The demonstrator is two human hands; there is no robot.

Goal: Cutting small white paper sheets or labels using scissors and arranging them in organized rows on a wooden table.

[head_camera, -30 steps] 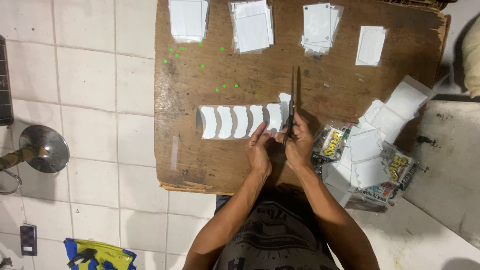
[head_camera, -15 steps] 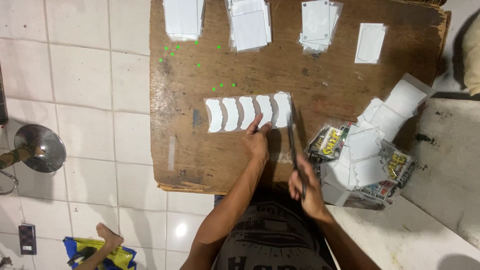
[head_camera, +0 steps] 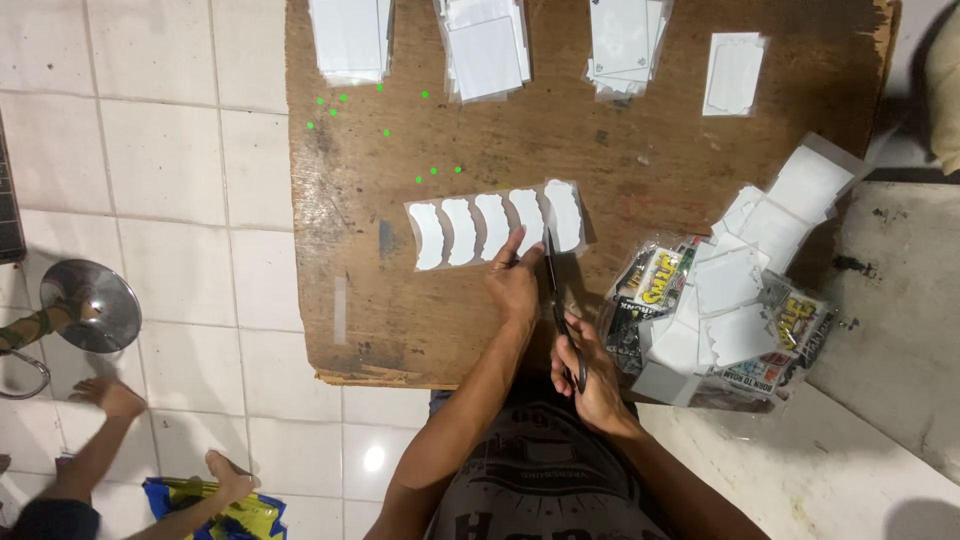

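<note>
Scissors (head_camera: 560, 300) gripped in right hand (head_camera: 590, 375), blades up between last two white shapes; left hand (head_camera: 513, 280) pressing fingers flat on clear strip (head_camera: 495, 225), mid wooden board (head_camera: 640, 180).

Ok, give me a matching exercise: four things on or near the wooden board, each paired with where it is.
Things:
1. scissors
2. strip of white cut-outs
3. heap of printed packets
4. metal bowl

Places:
A. on the tiled floor, beside the board
B. in the right hand
C. under the left hand fingertips
D. at the board's right edge

Pairs: 1-B, 2-C, 3-D, 4-A
</note>
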